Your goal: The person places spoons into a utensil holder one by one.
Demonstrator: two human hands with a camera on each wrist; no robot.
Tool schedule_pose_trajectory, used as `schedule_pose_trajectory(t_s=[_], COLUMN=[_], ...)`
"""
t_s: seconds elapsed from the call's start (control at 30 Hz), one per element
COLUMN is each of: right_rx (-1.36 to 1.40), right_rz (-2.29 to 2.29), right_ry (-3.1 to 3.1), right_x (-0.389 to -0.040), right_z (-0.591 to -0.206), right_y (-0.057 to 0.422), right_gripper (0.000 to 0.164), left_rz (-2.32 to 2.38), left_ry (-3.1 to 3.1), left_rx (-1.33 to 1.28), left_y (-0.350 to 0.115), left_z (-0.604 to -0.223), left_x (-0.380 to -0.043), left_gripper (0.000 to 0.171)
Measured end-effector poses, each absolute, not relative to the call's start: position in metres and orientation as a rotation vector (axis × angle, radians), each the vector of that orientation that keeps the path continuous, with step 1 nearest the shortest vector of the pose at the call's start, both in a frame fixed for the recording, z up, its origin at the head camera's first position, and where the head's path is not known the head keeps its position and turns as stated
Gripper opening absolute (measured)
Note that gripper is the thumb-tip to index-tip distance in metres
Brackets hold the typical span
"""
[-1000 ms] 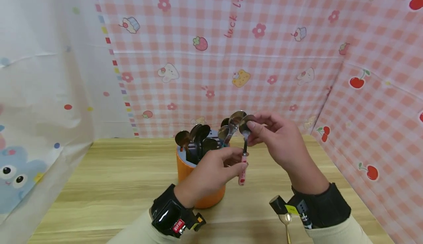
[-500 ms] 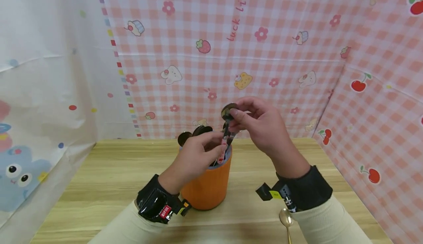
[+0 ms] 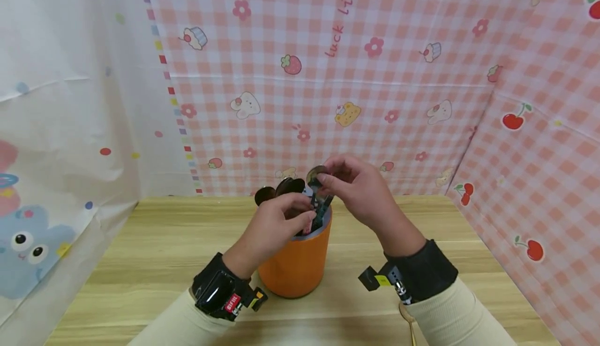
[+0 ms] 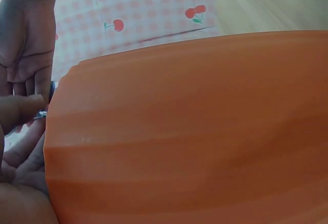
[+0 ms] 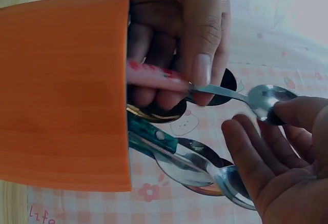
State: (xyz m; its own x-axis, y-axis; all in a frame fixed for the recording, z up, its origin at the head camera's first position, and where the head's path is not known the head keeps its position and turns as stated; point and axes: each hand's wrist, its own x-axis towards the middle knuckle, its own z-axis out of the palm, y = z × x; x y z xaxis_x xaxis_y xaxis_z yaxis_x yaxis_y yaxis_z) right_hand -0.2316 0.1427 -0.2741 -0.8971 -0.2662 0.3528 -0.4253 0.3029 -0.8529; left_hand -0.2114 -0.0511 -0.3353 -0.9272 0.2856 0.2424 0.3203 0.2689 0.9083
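A spoon [image 5: 220,92] with a pink patterned handle dips handle-first into the orange utensil holder [image 3: 292,270]. My right hand [image 3: 358,192] pinches its bowl between thumb and fingers, above the rim. Lower down, the thumb and fingers of my left hand [image 3: 269,226] grip it around the neck and upper handle, as the right wrist view shows. The handle's end is hidden inside the holder. Other spoons stand in the same holder, among them dark ones [image 3: 292,185] at the left and one with a green handle [image 5: 154,134].
A gold spoon [image 3: 412,330] lies on the wooden table [image 3: 187,262] near the front, partly covered by my right sleeve. Behind the table hangs a pink checked cloth [image 3: 262,127], and another checked panel [image 3: 539,179] borders the right side.
Both hands have carried the pink-handled spoon left, over the holder, then lowered it so the handle enters. The nearby spoons are now largely behind the hands in the head view.
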Motion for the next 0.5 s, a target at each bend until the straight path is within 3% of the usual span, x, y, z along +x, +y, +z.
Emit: schedule_pose_trajectory(t_s=[0.23, 0.5], right_rx=[0.579, 0.717], right_rz=[1.444, 1.182], right_ry=[-2.458, -2.430], right_x=[-0.2292, -0.2323], right_z=[-0.2723, -0.2809], right_y=[0.1472, 0.1417], right_gripper=[0.016, 0.011], left_rz=[-1.628, -1.587], left_ry=[-2.470, -2.470], left_rx=[-0.437, -0.479], left_y=[-0.0522, -0.0519], left_z=[-0.3352, -0.3376], left_x=[-0.2083, -0.2067], left_gripper=[0.011, 0.008])
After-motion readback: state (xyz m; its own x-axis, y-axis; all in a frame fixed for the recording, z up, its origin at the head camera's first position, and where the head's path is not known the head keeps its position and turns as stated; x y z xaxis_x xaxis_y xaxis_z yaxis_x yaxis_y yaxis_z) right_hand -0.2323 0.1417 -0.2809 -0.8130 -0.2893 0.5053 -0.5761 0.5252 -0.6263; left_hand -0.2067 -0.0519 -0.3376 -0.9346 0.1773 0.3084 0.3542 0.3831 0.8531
